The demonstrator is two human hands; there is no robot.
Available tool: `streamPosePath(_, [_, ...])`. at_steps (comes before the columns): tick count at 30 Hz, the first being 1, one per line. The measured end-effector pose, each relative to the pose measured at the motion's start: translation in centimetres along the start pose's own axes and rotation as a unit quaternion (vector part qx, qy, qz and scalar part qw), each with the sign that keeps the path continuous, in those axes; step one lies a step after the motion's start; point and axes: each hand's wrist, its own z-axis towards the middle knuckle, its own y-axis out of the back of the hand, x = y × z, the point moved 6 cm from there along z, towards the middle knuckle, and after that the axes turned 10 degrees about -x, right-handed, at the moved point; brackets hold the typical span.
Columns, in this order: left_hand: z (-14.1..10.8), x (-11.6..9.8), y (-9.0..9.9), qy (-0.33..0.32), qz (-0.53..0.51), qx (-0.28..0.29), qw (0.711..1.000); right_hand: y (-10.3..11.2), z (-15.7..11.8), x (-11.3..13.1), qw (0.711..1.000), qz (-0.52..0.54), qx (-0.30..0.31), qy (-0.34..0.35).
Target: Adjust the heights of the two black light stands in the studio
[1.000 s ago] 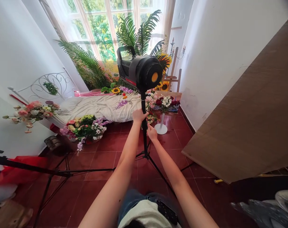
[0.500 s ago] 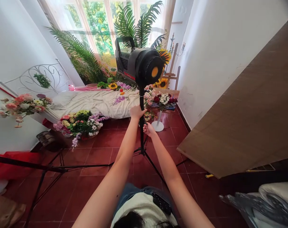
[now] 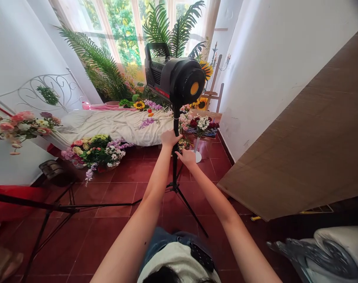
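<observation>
A black studio light (image 3: 179, 78) with a carrying handle and a yellow disc on its front sits on top of a black light stand (image 3: 175, 171). My left hand (image 3: 169, 139) is wrapped around the upright pole just below the light. Lower down, my right hand (image 3: 187, 157) closes on the same pole from the right, its thumb lying toward the pole. The fingers of the right hand are mostly hidden. Below both hands, the stand's legs spread over the red tiled floor (image 3: 117, 236).
Behind the stand is a bed (image 3: 108, 127) with a cream blanket and flowers. A flower basket (image 3: 96, 151) stands at its side. Another black stand (image 3: 49, 208) reaches in from the left. A large brown board (image 3: 303, 145) leans at right, near an ornate grey frame (image 3: 323, 251).
My right hand has turned and shifted slightly up, from curled fingers beside the pole to the thumb across it. My left hand keeps its grip. The view has shifted slightly.
</observation>
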Motion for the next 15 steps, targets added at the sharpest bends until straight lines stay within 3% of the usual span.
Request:
streamPosePath(6, [0.1, -0.1, 0.1, -0.026, 0.018, -0.037, 0.999, -0.4, 0.1, 0.4, 0.998, -0.027, 0.0, 0.053])
streamPosePath(15, [0.0, 0.0, 0.2, -0.012, -0.007, -0.03, 0.999, -0.9, -0.3, -0.8, 0.999, 0.014, -0.026, -0.036])
